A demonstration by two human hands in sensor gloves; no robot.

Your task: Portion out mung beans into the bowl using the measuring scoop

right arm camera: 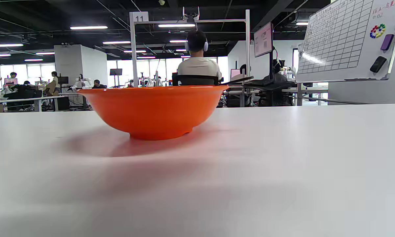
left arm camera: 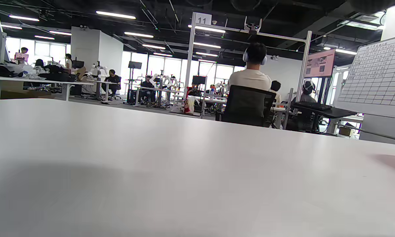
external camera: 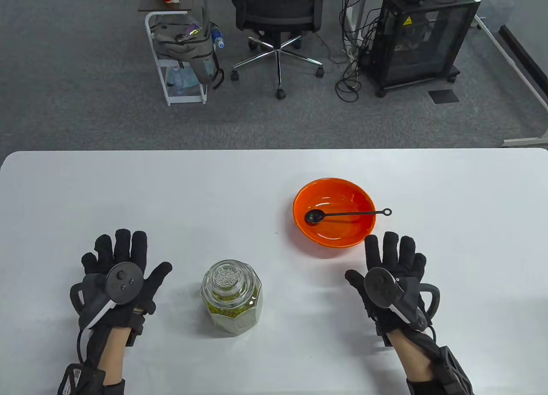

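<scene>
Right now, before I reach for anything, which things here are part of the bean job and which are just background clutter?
For the job:
- glass jar of mung beans, lid on
- black measuring scoop, lying in the bowl
- orange bowl, no beans inside yet

Just lying about:
- office chair
- white cart with a grey backpack
- black cabinet

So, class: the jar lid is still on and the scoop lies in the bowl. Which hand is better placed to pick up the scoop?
The right hand. It lies flat just below the orange bowl, near the scoop handle's ringed end. The left hand sits beyond the jar.
</scene>
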